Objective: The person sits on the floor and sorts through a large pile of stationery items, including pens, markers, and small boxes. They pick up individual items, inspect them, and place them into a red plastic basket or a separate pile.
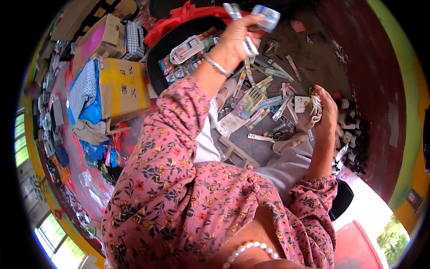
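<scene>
My left hand (235, 40), with a bracelet at its wrist, is raised over the far edge of the pile and closed. In it are a blue-and-white packet (267, 19) and a slim white strip (233, 10) with dark stripes, both slightly blurred. Lower on the right, my right hand (328, 110) is closed around a crumpled beige cloth (311, 114), its fingertips near something small and green. Between my feet lies a heap of slim packaged articles (273, 110). Among them are a clear plastic pack (251, 102) and black-handled scissors (278, 134).
A black tub (155, 74) of packaged goods stands ahead on the left, with red plastic (183, 15) behind it. Left of it sits a yellow-taped cardboard box (121, 85) with cloth hanging out. Dark bottles (356, 143) line the right side beside the maroon wall (367, 89).
</scene>
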